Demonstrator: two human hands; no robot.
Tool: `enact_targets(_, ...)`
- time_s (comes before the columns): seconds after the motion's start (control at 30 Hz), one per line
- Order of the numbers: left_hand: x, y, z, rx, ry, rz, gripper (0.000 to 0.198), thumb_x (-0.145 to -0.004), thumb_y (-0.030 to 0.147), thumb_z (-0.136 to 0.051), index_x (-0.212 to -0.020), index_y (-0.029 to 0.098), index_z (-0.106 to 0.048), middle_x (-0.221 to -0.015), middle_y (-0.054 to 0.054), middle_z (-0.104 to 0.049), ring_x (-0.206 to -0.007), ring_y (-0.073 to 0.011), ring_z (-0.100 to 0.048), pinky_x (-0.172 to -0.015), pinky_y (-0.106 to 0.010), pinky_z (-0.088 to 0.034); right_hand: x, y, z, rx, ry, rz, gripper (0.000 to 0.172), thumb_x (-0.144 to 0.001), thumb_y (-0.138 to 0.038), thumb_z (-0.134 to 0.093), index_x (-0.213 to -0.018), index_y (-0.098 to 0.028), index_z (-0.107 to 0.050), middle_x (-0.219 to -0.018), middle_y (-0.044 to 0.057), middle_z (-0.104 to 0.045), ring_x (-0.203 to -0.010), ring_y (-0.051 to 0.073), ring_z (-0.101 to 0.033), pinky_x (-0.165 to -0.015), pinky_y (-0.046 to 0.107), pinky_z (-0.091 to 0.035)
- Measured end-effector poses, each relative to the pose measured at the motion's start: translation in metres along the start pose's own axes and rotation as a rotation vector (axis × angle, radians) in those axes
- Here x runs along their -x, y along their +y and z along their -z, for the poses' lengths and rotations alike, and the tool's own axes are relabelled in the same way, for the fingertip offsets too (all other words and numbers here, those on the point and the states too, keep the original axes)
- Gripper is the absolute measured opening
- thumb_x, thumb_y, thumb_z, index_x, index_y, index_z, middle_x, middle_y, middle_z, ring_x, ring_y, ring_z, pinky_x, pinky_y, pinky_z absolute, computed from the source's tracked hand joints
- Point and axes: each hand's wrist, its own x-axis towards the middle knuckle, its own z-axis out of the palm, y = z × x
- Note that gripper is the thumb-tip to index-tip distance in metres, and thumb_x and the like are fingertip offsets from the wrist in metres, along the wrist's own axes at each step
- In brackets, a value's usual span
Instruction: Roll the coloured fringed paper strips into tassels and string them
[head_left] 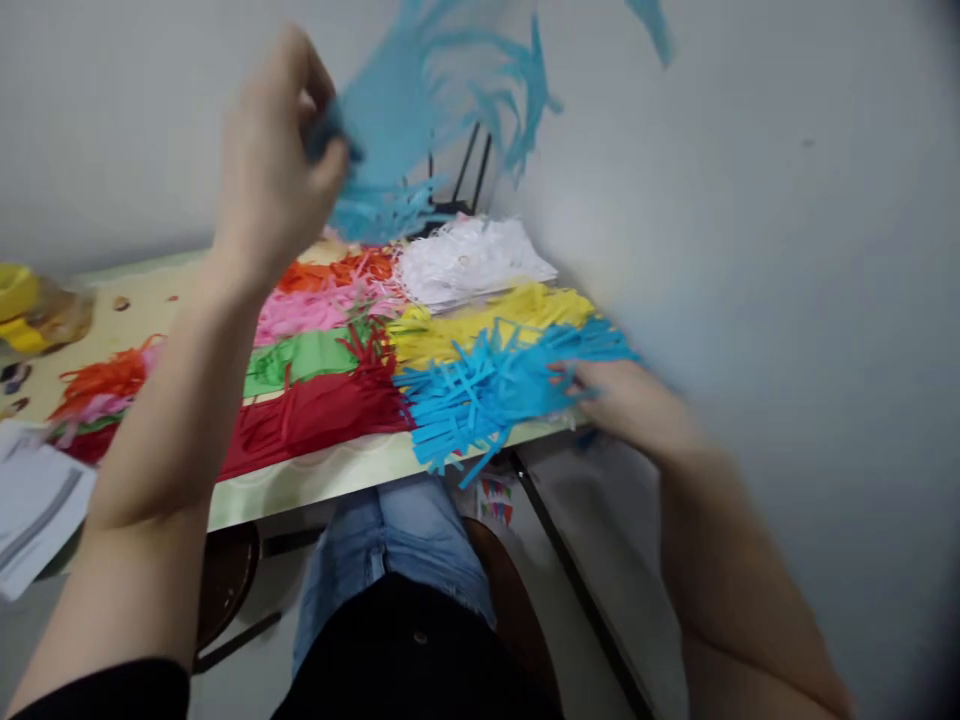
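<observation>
My left hand (pixel 274 165) is raised above the table with its fingers pinched on a sheet of blue fringed paper (pixel 420 110), which hangs in the air with its cut strips flying. My right hand (pixel 626 400) lies on the right end of a pile of blue fringed paper (pixel 487 385) at the table's near right corner, fingers flat against it. Beside that pile lie stacks of fringed paper in yellow (pixel 480 325), white (pixel 469 262), red (pixel 315 415), green (pixel 307 360), pink (pixel 315 310) and orange (pixel 337 272).
The table (pixel 330 475) stands against a white wall on the right. A smaller heap of orange, pink and red fringes (pixel 97 395) lies at the left, with white papers (pixel 37 505) and a yellow object (pixel 22 305) near it. My knees are under the table edge.
</observation>
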Motion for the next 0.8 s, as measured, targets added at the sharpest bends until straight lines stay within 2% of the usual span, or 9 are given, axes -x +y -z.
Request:
enact_targets(0.07, 0.043, 0.001, 0.021, 0.003, -0.135, 0.129, 0.017, -0.087, 0.011, -0.059, -0.101, 0.021, -0.056, -0.085, 0.0, -0.069, -0.079, -0.018, -0.068, -0.08, -0.037, -0.055, -0.001, -0.029, 0.044, 0.118, 0.163, 0.025, 0.036, -0.101, -0.05, -0.054, -0.106, -0.026, -0.079, -0.08, 0.009, -0.078, -0.059, 0.027, -0.068, -0.055, 0.041, -0.053)
enact_targets(0.13, 0.079, 0.002, 0.03, -0.012, -0.182, 0.181, 0.014, -0.088, 0.017, -0.065, -0.098, 0.023, -0.058, -0.085, -0.001, -0.073, -0.082, -0.0202, -0.069, -0.08, -0.036, -0.055, -0.019, -0.073, 0.078, 0.191, 0.281, 0.125, 0.045, -0.104, -0.054, -0.045, -0.104, -0.026, -0.08, -0.076, 0.007, -0.075, -0.066, 0.029, -0.071, -0.062, 0.042, -0.055)
enact_targets(0.23, 0.116, 0.003, 0.039, -0.043, -0.224, 0.159, 0.011, -0.088, 0.018, -0.065, -0.097, 0.023, -0.06, -0.089, -0.002, -0.073, -0.086, -0.0193, -0.07, -0.081, -0.033, -0.053, -0.074, -0.147, 0.096, 0.12, 0.451, 0.37, 0.037, -0.102, -0.045, -0.057, -0.124, -0.021, -0.074, -0.119, 0.011, -0.078, -0.112, 0.035, -0.073, -0.093, 0.047, -0.057)
enact_targets(0.3, 0.132, 0.002, 0.048, -0.032, -0.262, 0.147, 0.011, -0.089, 0.017, -0.063, -0.098, 0.022, -0.062, -0.09, -0.002, -0.072, -0.085, -0.0178, -0.07, -0.079, -0.032, -0.052, -0.117, -0.185, 0.089, 0.117, 0.303, 0.57, 0.052, -0.093, -0.042, -0.072, -0.139, -0.017, -0.065, -0.148, 0.016, -0.064, -0.139, 0.04, -0.057, -0.111, 0.052, -0.047)
enact_targets(0.37, 0.143, -0.003, 0.06, 0.004, -0.257, 0.159, 0.012, -0.089, 0.017, -0.062, -0.1, 0.021, -0.062, -0.089, -0.002, -0.071, -0.084, -0.0161, -0.069, -0.078, -0.03, -0.052, -0.152, -0.209, 0.076, 0.117, 0.029, 0.612, 0.038, -0.09, -0.033, -0.074, -0.125, -0.018, -0.072, -0.127, 0.014, -0.075, -0.122, 0.036, -0.066, -0.104, 0.048, -0.049)
enact_targets(0.43, 0.152, -0.013, 0.073, 0.074, -0.248, 0.203, 0.013, -0.089, 0.019, -0.063, -0.102, 0.02, -0.062, -0.088, -0.001, -0.071, -0.082, -0.0149, -0.068, -0.076, -0.028, -0.051, -0.175, -0.221, 0.068, 0.044, -0.175, 0.569, 0.016, -0.09, -0.027, -0.07, -0.103, -0.019, -0.075, -0.092, 0.007, -0.076, -0.091, 0.027, -0.071, -0.085, 0.04, -0.051)
enact_targets(0.5, 0.16, -0.029, 0.084, 0.17, -0.28, 0.256, 0.011, -0.087, 0.022, -0.064, -0.097, 0.019, -0.064, -0.085, -0.001, -0.07, -0.079, -0.0145, -0.066, -0.074, -0.027, -0.052, -0.186, -0.226, 0.066, -0.084, -0.238, 0.528, 0.011, -0.09, -0.028, -0.069, -0.093, -0.019, -0.074, -0.078, 0.004, -0.07, -0.075, 0.021, -0.064, -0.072, 0.035, -0.046)
enact_targets(0.6, 0.168, -0.054, 0.092, 0.303, -0.289, 0.314, 0.008, -0.086, 0.026, -0.065, -0.086, 0.018, -0.065, -0.083, -0.003, -0.07, -0.078, -0.0153, -0.065, -0.074, -0.028, -0.053, -0.192, -0.229, 0.066, -0.277, -0.2, 0.463, 0.012, -0.087, -0.029, -0.071, -0.09, -0.018, -0.072, -0.077, 0.004, -0.069, -0.07, 0.018, -0.059, -0.067, 0.034, -0.043)
enact_targets(0.8, 0.175, -0.07, 0.082, 0.321, -0.015, 0.403, 0.013, -0.092, 0.032, -0.065, -0.097, 0.021, -0.067, -0.086, -0.003, -0.067, -0.086, -0.0185, -0.067, -0.078, -0.031, -0.057, -0.198, -0.226, 0.043, -0.652, -0.068, 0.297, 0.012, -0.08, -0.027, -0.072, -0.081, -0.019, -0.065, -0.071, 0.001, -0.06, -0.062, 0.015, -0.053, -0.06, 0.032, -0.043)
